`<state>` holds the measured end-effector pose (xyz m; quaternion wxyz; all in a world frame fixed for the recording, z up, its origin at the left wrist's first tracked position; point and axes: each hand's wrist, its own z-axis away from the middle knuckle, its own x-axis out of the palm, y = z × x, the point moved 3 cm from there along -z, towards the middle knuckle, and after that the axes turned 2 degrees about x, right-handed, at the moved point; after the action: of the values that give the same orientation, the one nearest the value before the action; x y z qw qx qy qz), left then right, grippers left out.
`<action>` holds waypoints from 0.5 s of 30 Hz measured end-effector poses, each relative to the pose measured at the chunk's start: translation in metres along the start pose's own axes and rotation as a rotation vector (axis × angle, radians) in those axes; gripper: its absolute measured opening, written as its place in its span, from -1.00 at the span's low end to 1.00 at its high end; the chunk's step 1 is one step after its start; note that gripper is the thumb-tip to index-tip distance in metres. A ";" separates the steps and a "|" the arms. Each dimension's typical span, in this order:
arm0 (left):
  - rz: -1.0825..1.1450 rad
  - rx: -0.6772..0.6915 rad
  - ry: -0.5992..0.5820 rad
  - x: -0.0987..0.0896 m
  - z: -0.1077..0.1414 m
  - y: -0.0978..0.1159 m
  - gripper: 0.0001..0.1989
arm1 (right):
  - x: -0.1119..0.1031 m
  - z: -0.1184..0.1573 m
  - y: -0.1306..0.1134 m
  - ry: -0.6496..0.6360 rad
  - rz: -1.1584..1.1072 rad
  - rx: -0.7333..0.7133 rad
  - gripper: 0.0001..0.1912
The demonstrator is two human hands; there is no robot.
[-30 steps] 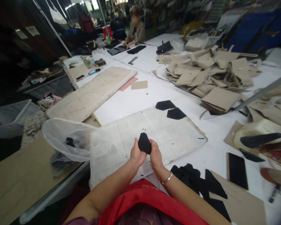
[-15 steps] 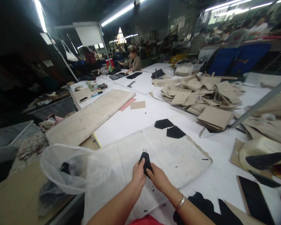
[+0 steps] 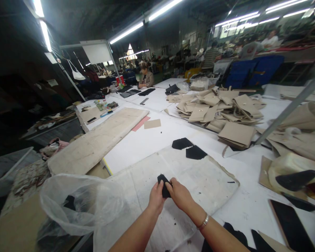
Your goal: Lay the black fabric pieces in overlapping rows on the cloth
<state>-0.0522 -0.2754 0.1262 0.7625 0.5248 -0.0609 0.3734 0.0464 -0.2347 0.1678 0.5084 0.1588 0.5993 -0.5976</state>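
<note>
A small black fabric piece [image 3: 162, 181] with a pointed end is held above the pale, stained board on the table. My left hand [image 3: 156, 195] grips its left side, the thumb lying on top. From the right, my right hand [image 3: 179, 192] pinches the same piece near its lower edge. The fingers beneath the piece are hidden. Beyond my hands lie two black fabric pieces [image 3: 196, 152] with jagged edges, at the far edge of the pale board [image 3: 189, 175]. Dark scraps dot the board's surface.
To the left stands a clear plastic bag [image 3: 68, 206] with black pieces inside. A long beige board [image 3: 99, 138] lies behind it. Beige bag parts [image 3: 212, 108] are heaped at the back right, near a slanted metal pole [image 3: 286, 108]. Across the table sits a co-worker [image 3: 146, 77].
My right hand has shifted its hold on the black piece, with its knuckles higher now. The small threads above the piece no longer show. The view has tilted up slightly.
</note>
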 end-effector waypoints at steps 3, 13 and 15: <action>0.053 -0.035 0.062 0.007 0.002 -0.013 -0.57 | 0.009 -0.001 0.003 0.037 -0.038 0.059 -0.60; -0.456 0.043 0.082 -0.003 -0.027 -0.015 -0.42 | 0.030 -0.029 0.039 -0.051 -0.165 -0.088 -0.68; -0.407 -0.022 0.038 0.000 -0.028 -0.015 -0.38 | 0.031 -0.030 0.038 -0.064 -0.121 -0.100 -0.68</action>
<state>-0.0514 -0.2543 0.1022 0.8289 0.5110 0.0567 0.2205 0.0504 -0.2127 0.1151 0.4976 0.0775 0.6201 -0.6015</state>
